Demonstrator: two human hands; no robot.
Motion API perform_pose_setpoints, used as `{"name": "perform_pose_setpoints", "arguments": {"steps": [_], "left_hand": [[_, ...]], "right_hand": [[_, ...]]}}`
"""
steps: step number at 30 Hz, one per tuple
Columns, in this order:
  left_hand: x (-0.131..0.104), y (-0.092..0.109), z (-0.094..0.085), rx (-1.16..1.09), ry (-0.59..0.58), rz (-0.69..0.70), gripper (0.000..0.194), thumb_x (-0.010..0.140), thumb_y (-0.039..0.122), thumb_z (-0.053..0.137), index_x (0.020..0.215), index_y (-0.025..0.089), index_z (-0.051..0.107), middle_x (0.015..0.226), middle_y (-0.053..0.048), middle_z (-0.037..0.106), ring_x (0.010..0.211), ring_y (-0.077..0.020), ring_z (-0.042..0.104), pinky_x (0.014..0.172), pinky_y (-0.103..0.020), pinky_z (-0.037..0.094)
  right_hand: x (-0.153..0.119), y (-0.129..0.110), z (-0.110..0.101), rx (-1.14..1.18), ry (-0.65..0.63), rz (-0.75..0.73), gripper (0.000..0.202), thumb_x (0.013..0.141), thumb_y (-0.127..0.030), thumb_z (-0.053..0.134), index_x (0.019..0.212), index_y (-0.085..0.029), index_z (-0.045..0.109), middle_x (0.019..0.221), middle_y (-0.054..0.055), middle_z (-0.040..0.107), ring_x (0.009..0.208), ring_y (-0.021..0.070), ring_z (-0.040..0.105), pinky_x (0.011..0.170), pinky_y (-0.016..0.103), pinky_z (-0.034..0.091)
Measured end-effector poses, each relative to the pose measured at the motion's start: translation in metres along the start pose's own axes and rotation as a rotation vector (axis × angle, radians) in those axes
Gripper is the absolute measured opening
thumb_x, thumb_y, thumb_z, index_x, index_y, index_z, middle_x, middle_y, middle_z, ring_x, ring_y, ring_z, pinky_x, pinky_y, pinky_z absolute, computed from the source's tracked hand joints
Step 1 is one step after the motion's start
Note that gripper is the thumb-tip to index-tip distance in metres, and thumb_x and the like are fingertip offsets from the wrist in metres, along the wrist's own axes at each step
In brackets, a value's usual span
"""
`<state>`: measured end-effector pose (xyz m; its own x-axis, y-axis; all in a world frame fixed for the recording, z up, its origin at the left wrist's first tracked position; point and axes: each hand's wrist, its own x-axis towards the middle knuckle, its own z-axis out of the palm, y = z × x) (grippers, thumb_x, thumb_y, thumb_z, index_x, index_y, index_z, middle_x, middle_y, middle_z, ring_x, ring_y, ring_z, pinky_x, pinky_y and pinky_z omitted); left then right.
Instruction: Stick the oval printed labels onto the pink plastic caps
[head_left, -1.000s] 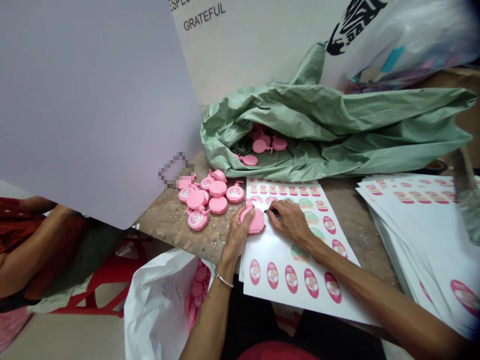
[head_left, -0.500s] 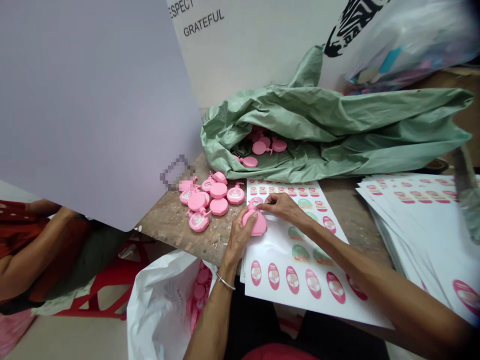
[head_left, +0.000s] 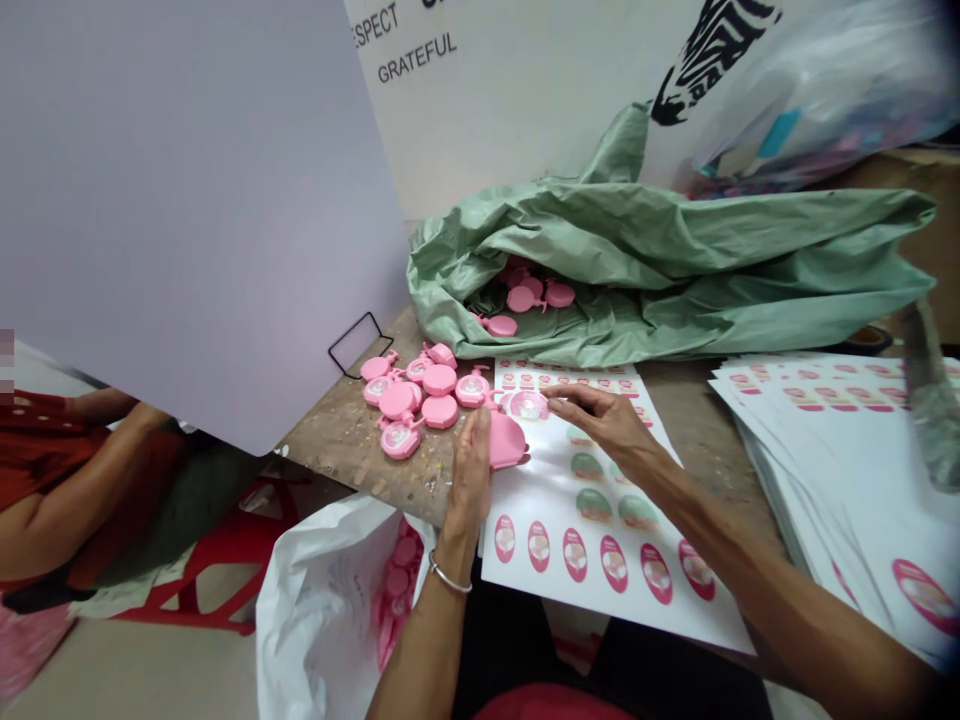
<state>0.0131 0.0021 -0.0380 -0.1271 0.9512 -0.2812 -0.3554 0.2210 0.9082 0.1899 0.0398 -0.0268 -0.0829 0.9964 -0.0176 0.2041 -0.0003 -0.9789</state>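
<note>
In my left hand (head_left: 469,475) is a pink plastic pump-bottle-shaped piece (head_left: 507,441), gripped by its edge with a plain face showing. A rounded pink-and-white sticker (head_left: 528,405) is pinched between the fingertips of my right hand (head_left: 600,412), just above that piece. Under both hands lies a white sticker sheet (head_left: 544,590), printed with pink ovals, green-and-brown shapes and small pink labels. Left of my hands, a loose group of similar pink pieces (head_left: 438,380) sits on the worn brown table (head_left: 375,478); some bear a round sticker, others show a plain face.
Behind the sheet, a green sack (head_left: 675,240) gapes with more pink pieces inside. A stack of sticker sheets (head_left: 832,480) lies on the right. A white bag (head_left: 322,590) with pink pieces stands below the table edge. A grey panel (head_left: 202,200) partly hides another person (head_left: 75,490).
My right hand has moved slightly right, and the sticker now shows in its fingers. The left hand has turned and lowered the pink piece a little. The view has shifted slightly.
</note>
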Motion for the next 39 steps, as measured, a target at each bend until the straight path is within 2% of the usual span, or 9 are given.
{"name": "perform_pose_setpoints", "arguments": {"steps": [4, 7, 24, 33, 39], "left_hand": [[-0.006, 0.010, 0.007, -0.115, -0.095, -0.123, 0.062, 0.087, 0.065, 0.044, 0.117, 0.014, 0.061, 0.103, -0.014, 0.069, 0.088, -0.0266, 0.069, 0.072, -0.041, 0.060], [-0.010, 0.010, 0.011, -0.161, -0.108, -0.172, 0.059, 0.089, 0.063, 0.044, 0.112, 0.012, 0.063, 0.098, -0.014, 0.071, 0.085, -0.0265, 0.070, 0.071, -0.041, 0.060], [-0.018, 0.013, 0.010, -0.138, -0.104, -0.166, 0.067, 0.089, 0.067, 0.038, 0.114, 0.011, 0.063, 0.092, -0.014, 0.072, 0.085, -0.0272, 0.071, 0.071, -0.043, 0.061], [-0.019, 0.017, 0.013, -0.142, -0.100, -0.170, 0.065, 0.089, 0.067, 0.038, 0.115, 0.012, 0.063, 0.095, -0.014, 0.072, 0.083, -0.0267, 0.071, 0.073, -0.044, 0.061], [-0.019, 0.016, 0.013, -0.148, -0.104, -0.172, 0.062, 0.092, 0.063, 0.036, 0.112, 0.011, 0.064, 0.090, -0.013, 0.072, 0.082, -0.0261, 0.071, 0.070, -0.042, 0.061]], "right_hand": [[-0.020, -0.016, 0.007, -0.033, -0.057, -0.089, 0.033, 0.076, -0.050, 0.070, 0.096, -0.023, 0.075, 0.100, 0.004, 0.074, 0.092, 0.0222, 0.065, 0.081, 0.034, 0.050], [-0.027, -0.022, 0.009, -0.065, -0.072, -0.137, 0.031, 0.078, -0.049, 0.068, 0.094, -0.024, 0.076, 0.102, 0.004, 0.074, 0.096, 0.0240, 0.066, 0.085, 0.037, 0.051], [-0.032, -0.020, 0.009, -0.130, -0.064, -0.182, 0.030, 0.078, -0.048, 0.069, 0.094, -0.024, 0.076, 0.096, 0.004, 0.074, 0.086, 0.0212, 0.066, 0.075, 0.033, 0.051], [-0.034, -0.022, 0.009, -0.127, -0.055, -0.175, 0.031, 0.078, -0.049, 0.068, 0.095, -0.023, 0.076, 0.094, 0.004, 0.074, 0.083, 0.0197, 0.066, 0.070, 0.030, 0.050], [-0.034, -0.022, 0.008, -0.125, -0.054, -0.188, 0.031, 0.078, -0.048, 0.069, 0.094, -0.022, 0.076, 0.093, 0.004, 0.074, 0.081, 0.0187, 0.065, 0.069, 0.029, 0.049]]}}
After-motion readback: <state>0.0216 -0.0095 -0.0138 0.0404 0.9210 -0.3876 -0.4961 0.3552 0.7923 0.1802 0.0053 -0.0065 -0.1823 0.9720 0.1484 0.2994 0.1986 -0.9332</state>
